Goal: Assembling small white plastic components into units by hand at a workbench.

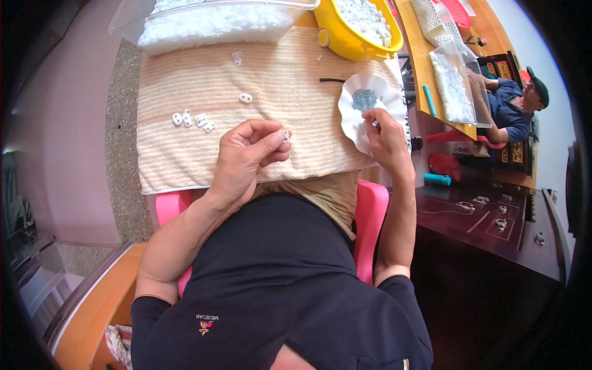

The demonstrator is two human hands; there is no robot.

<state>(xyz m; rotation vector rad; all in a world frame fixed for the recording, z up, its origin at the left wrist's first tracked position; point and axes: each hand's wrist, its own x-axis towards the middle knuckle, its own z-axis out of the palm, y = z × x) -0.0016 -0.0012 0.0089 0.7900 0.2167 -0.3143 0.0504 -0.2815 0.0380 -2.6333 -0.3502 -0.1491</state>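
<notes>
My left hand [246, 151] is closed, pinching a small white plastic piece [287, 135] between thumb and forefinger above the towel. My right hand [390, 140] reaches over a white wavy-rimmed dish [353, 126], its fingertips pressed together at the near edge of a heap of tiny grey metal pieces [364, 98]. What those fingertips hold, if anything, is too small to make out. Left of my left hand lie several small white two-holed pieces [201, 120]. Farther back on the towel are a single oval two-holed piece [246, 98] and another white piece [237, 58].
A striped towel [185, 80] covers my table. A clear bin [126, 28] of white parts and a yellow tub [333, 37] of white pieces stand along the back. A thin black rod [332, 79] lies by the dish. At the right, another person [515, 105] sits beside a clear bin [453, 86].
</notes>
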